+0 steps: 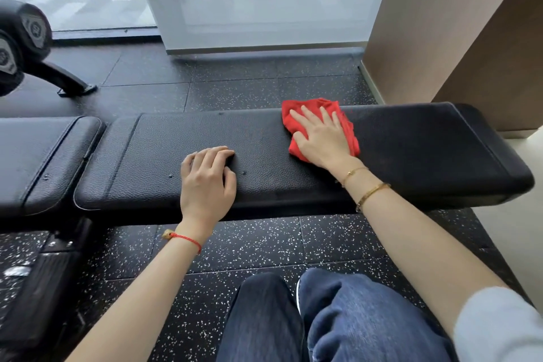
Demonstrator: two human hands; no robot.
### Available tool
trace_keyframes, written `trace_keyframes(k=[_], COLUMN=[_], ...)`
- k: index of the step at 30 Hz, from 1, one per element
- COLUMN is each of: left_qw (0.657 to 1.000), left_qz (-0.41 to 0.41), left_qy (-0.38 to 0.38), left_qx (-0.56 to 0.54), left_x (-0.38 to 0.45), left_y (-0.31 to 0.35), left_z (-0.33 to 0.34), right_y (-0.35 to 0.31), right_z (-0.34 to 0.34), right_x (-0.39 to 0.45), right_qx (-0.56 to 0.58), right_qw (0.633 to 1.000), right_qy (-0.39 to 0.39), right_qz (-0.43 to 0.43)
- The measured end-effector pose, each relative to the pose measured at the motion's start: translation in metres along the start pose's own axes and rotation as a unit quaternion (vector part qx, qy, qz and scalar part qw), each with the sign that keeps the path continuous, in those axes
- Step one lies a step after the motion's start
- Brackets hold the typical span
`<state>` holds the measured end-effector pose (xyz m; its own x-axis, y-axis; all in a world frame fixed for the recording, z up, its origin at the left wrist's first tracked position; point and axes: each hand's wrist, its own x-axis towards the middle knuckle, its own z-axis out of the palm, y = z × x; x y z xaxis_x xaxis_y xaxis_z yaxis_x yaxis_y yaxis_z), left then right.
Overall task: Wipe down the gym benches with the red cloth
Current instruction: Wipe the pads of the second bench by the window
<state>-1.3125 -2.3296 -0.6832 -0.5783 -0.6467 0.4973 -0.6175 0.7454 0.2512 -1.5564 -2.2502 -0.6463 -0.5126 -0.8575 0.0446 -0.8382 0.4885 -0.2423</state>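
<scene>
A long black padded bench point(411, 150) runs across the middle of the view. The red cloth point(296, 109) lies bunched on its top, right of centre near the far edge. My right hand point(321, 135) presses flat on the cloth with straight, spread fingers. My left hand point(207, 178) rests on the bench pad near the front edge, left of the cloth, its fingers bent with the tips on the leather and nothing in it.
A second black pad point(38, 156) adjoins the bench at the left. Dumbbells on a rack point(20, 41) stand at the far left. A brown wall point(440, 23) rises behind the bench's right end. My knees point(338, 317) are just in front, over speckled black flooring.
</scene>
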Motion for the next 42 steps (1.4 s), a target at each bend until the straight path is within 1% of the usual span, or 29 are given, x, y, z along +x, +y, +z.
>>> trace_keyframes(k=[3,5,7,9,12,14,16,18,22,23,25,28,32,34,36,38,42], left_qw=[1.000,1.000,1.000,1.000,1.000,1.000,1.000,1.000,1.000,1.000,1.000,1.000,1.000,1.000,1.000,1.000,1.000], left_qz=[-0.003,-0.004,-0.004,-0.002,-0.001,-0.005,-0.006,-0.007,-0.009,-0.010,-0.013,-0.013,-0.009,-0.010,-0.012,-0.015,-0.015], left_qy=[0.000,-0.001,-0.003,-0.007,-0.007,-0.003,-0.003,-0.005,-0.005,-0.006,-0.007,-0.003,-0.006,-0.007,-0.007,-0.011,-0.009], left_qx=[0.003,0.003,0.002,-0.002,0.001,0.002,0.001,0.002,0.007,0.007,0.005,0.000,-0.001,0.001,0.002,0.004,0.001], left_x=[-0.001,-0.001,-0.002,-0.003,-0.003,-0.001,0.000,-0.001,-0.004,-0.004,-0.005,-0.006,0.000,0.000,-0.002,-0.002,-0.002], left_y=[-0.001,-0.002,-0.001,0.000,0.001,0.001,0.002,0.002,0.002,0.003,0.004,0.002,0.003,0.003,0.002,0.001,0.002], left_z=[-0.001,-0.001,0.000,0.001,0.001,0.000,0.000,0.000,0.001,0.001,0.001,0.001,0.001,0.000,0.000,0.000,0.001], right_y=[-0.014,-0.010,0.003,0.023,0.049,0.051,0.039,0.016,-0.016,-0.014,-0.002,0.020,0.043,0.038,0.023,0.007,-0.002], right_z=[0.004,0.003,0.000,-0.002,-0.007,-0.011,-0.011,-0.006,0.004,0.004,0.001,-0.004,-0.008,-0.008,-0.005,-0.002,-0.002], right_x=[-0.020,-0.038,-0.048,-0.051,-0.036,-0.020,-0.010,-0.015,-0.064,-0.075,-0.087,-0.089,-0.057,-0.037,-0.024,-0.026,-0.066], right_qx=[0.004,0.008,0.017,0.012,-0.008,-0.009,-0.003,0.008,0.016,0.014,0.012,0.012,0.008,0.003,0.007,0.017,0.016], right_qw=[0.997,0.992,0.990,0.993,0.999,0.999,0.999,1.000,0.989,0.986,0.983,0.989,0.999,0.999,0.999,1.000,0.989], right_qy=[-0.011,-0.011,-0.004,0.009,0.020,0.015,0.010,0.004,-0.017,-0.018,-0.017,-0.006,0.024,0.028,0.018,-0.001,-0.024], right_qz=[-0.078,-0.125,-0.141,-0.121,-0.032,0.030,0.053,0.017,-0.144,-0.167,-0.182,-0.148,-0.031,0.020,0.028,-0.006,-0.145])
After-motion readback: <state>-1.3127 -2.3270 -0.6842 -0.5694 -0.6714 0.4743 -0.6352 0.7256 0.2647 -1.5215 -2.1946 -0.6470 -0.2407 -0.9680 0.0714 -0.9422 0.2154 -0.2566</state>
